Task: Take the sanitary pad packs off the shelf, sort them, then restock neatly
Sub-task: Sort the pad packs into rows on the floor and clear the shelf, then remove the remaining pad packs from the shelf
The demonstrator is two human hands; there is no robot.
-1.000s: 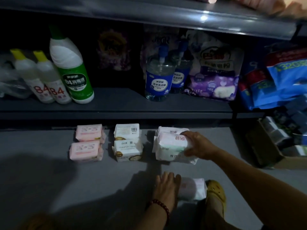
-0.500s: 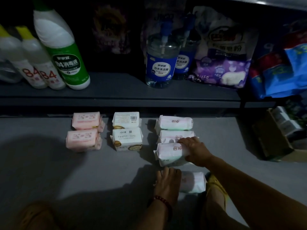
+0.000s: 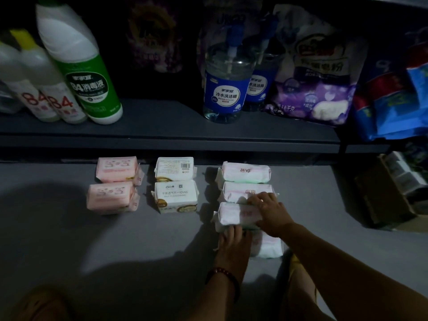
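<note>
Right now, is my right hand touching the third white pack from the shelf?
Touching. Head view: right hand grips the third white pack across its top.

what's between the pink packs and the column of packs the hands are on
In the head view, a white barcode pack and a second white pack nearer the camera lie between the pink packs and the right column.

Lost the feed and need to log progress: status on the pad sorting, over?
Right hand grips third pack in right column. Left hand flat on fourth pack, nearest. Pink packs, white packs lined up alongside; nothing blocking.
</note>
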